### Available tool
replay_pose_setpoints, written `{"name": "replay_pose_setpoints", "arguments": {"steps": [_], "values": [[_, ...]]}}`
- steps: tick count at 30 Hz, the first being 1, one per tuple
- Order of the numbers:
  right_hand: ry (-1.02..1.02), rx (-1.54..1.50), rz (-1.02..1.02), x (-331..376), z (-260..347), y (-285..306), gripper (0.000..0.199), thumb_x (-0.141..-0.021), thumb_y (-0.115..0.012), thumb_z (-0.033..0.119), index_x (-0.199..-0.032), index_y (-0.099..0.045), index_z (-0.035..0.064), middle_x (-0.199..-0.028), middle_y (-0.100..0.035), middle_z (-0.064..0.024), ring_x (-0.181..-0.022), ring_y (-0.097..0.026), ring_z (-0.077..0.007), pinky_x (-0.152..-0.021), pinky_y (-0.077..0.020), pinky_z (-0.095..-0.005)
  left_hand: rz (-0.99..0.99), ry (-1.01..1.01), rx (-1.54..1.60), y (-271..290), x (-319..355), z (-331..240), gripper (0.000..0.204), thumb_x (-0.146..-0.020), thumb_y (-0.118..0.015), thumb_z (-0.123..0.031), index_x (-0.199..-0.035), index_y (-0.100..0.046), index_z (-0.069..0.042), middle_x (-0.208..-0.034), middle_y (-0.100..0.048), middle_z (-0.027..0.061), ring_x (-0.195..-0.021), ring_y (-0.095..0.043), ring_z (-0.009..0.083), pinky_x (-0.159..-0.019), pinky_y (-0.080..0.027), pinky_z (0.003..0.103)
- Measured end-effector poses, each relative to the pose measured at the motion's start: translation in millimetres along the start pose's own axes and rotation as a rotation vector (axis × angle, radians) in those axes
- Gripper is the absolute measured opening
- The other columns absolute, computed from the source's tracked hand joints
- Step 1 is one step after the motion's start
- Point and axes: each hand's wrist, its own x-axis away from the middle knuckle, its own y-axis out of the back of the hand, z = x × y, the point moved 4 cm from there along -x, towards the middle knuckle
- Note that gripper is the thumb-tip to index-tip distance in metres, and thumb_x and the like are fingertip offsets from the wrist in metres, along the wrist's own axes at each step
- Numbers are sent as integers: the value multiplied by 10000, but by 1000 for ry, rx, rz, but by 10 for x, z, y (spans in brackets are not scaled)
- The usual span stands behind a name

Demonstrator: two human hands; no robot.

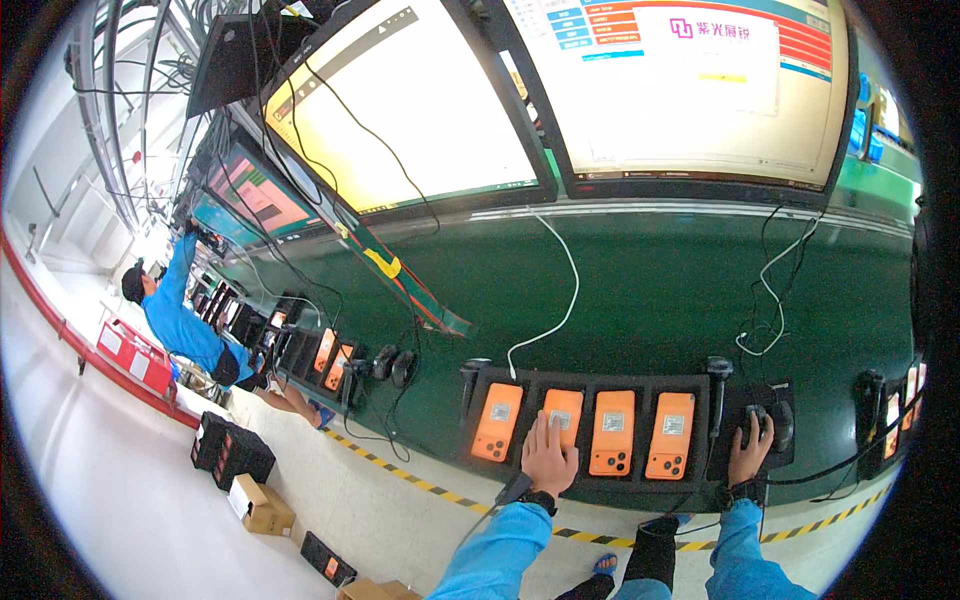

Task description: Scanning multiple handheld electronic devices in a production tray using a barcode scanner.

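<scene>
Four bright orange phones lie in a row, backs up, in a black foam tray (690,383). My left hand (549,460) rests on the lower part of the second phone (566,405), its fingers stretched out flat and covering the camera corner. To its left lies the first phone (497,422); to its right are the third phone (612,432) and the fourth phone (671,435). Each carries a pale label. Right of the tray, my right hand (748,452) is over a black computer mouse (757,411), fingers curved along it. A second dark, rounded device (783,428) sits beside that hand.
Two large monitors (400,110) (700,100) stand behind the green bench (640,290). Handheld scanners (474,376) (718,372) flank the tray. White cables (572,290) cross the bench. Further left, a person in blue (185,315) works near more phones. Cartons (262,508) sit on the floor.
</scene>
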Motion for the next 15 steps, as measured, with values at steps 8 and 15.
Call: {"name": "replay_pose_setpoints", "arguments": {"steps": [8, 15], "values": [[53, -16, 34, 17, 55, 41, 563, -872, -687, 55, -1413, -558, 144, -1519, -397, -203, -1382, -394, -420, -1143, -338, -508, 35, 4, -3, 9, 2, 4, 616, -878, -587, -262, -1437, -475, -28, -1533, -396, 255, -1364, -432, 441, -1110, -373, 540], [98, 30, 20, 25, 77, 95, 591, -790, -714, 76, -1362, -584, 149, -1489, -446, -176, -1332, -441, -419, -1079, -374, -508, 20, -11, 15, -28, 16, 30, 629, -879, -583, -271, -1444, -466, -21, -1546, -373, 259, -1378, -411, 445, -1125, -356, 542]]}}
